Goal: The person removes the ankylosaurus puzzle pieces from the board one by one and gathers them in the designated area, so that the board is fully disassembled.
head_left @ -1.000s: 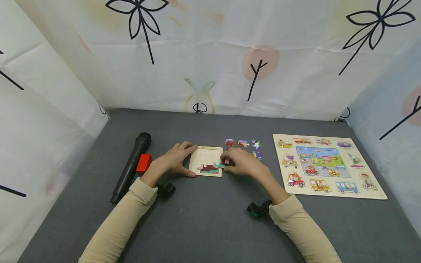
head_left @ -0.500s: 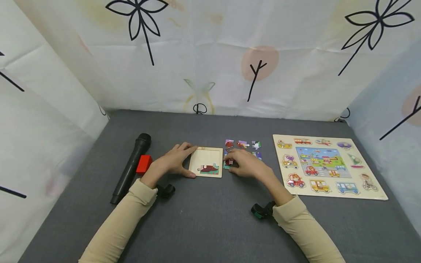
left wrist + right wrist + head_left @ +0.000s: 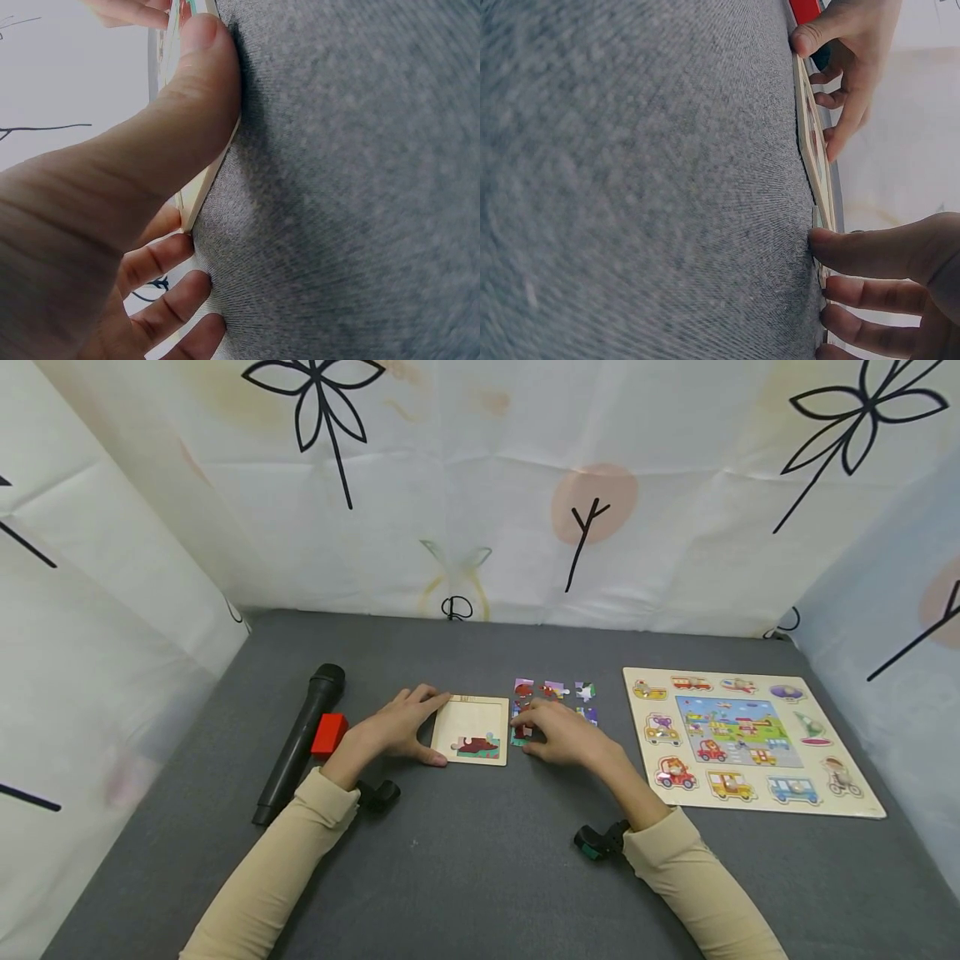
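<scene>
A square wooden puzzle tray [image 3: 468, 714] lies on the grey table, with a few joined maroon and teal pieces [image 3: 478, 745] in its lower part. My left hand [image 3: 397, 727] holds the tray's left side, thumb at the near corner and index finger at the far one. Just right of the tray, my right hand [image 3: 562, 731] pinches a teal and maroon puzzle piece [image 3: 518, 740] close to the table, partly hidden by its fingers. The thumb lies against that piece's edge [image 3: 816, 217] in the right wrist view.
Several loose puzzle pieces [image 3: 555, 689] lie behind my right hand. A larger wooden vehicle puzzle board [image 3: 750, 789] sits at the right. On the left are a black microphone [image 3: 296, 747] and a red block [image 3: 328, 735]. Patterned white cloth [image 3: 487, 485] hangs behind the table.
My right hand has moved slightly right with the puzzle piece, from the tray's right edge to the table beside it. The left hand has stayed on the tray.
</scene>
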A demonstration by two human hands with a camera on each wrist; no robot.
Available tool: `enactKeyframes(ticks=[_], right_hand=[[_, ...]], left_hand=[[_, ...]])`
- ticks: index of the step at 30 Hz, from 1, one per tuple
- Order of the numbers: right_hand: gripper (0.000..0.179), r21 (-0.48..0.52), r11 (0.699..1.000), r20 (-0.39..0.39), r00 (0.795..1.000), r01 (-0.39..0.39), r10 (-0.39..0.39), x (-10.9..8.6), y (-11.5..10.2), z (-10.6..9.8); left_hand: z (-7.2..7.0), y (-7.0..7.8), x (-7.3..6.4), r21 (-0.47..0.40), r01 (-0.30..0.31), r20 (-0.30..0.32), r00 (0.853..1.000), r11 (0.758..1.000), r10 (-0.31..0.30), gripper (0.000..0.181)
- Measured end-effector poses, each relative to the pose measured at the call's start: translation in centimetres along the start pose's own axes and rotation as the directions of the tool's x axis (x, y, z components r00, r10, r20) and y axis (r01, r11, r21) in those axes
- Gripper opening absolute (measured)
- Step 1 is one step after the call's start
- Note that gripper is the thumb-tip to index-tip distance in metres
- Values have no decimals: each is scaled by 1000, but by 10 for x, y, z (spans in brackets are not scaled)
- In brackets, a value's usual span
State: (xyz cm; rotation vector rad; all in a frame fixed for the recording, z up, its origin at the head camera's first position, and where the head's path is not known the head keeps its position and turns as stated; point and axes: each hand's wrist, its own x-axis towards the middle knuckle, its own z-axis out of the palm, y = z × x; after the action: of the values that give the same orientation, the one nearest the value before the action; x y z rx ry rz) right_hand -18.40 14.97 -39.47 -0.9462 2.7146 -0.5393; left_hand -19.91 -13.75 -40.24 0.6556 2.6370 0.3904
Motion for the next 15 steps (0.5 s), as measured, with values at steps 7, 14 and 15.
enactKeyframes(ticks=[7,14,15], right_hand=[[37,7,1000,-5,1000,-2,2,-1,1,1],[36,4,1000,-23,1000,0,0,-2,0,-1],[36,4,1000,-28,1000,1,-1,-2,0,-2]], left_hand=[[1,0,0,-5,-2,-4,1000,1000,2,105],[2,-2,1,2,1,-6,1000,1000,-1,107],[2,-2,1,5,-1,-7,1000,1000,1,107]])
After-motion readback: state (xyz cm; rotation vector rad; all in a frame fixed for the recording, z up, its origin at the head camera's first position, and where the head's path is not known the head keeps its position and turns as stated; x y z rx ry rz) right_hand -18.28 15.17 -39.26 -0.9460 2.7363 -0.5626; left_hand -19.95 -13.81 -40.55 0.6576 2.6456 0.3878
